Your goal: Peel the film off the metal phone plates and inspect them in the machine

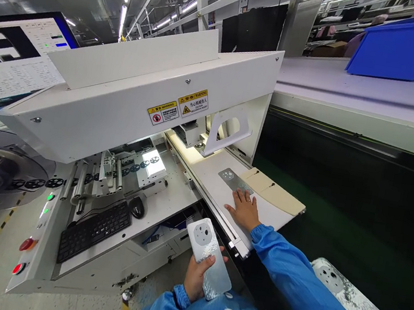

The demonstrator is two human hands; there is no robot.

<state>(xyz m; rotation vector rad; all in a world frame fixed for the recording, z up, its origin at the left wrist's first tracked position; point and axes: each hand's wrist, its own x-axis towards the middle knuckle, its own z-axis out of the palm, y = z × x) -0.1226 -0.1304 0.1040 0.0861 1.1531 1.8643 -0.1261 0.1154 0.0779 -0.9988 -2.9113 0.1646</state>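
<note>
My left hand (196,277) is closed around a silvery phone back cover (208,256) with a round camera cutout, held near my lap. My right hand (244,210) lies flat with fingers stretched out on the white machine tray (217,191), its fingertips touching a second grey back cover (235,181) that lies on the tray. A beige fixture plate (274,191) sits just right of that cover. Both arms wear blue sleeves.
A white machine housing (141,96) with warning labels overhangs the tray. A keyboard (95,229) and mouse (137,207) sit on the lower shelf, a monitor (13,56) at left. More back covers (360,307) are stacked at right beside a dark conveyor (360,212). A blue bin (411,46) stands at the back.
</note>
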